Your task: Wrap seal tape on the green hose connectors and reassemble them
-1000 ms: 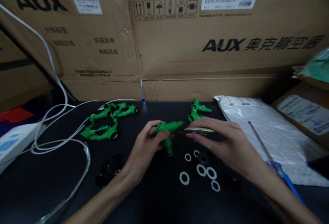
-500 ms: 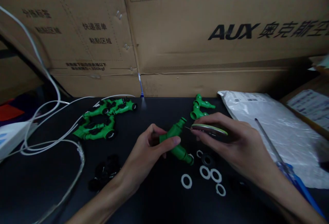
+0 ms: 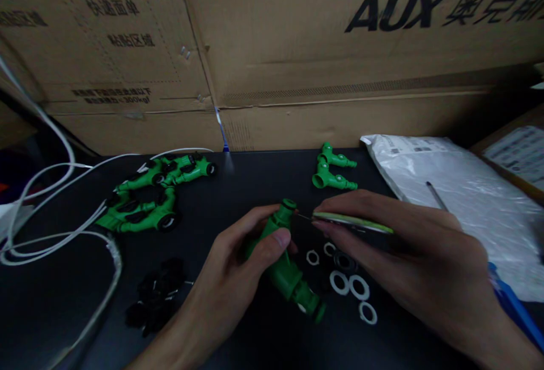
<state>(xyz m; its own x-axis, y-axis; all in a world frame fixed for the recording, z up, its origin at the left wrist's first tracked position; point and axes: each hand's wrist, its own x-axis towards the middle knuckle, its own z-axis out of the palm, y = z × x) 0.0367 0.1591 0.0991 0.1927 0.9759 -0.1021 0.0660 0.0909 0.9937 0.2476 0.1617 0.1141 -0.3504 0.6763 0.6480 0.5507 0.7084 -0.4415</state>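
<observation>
Green fitting in its grasp, our left hand sits at lower centre; our right hand, right of centre, pinches a thin, green-edged piece near it. Beyond, we see white rings lower right of centre and green assemblies at middle left.

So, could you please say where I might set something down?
The tabletop looks bare between the left green fittings and right green pair, before the cardboard box. It is crowded around the white rings, by the right hand.
</observation>
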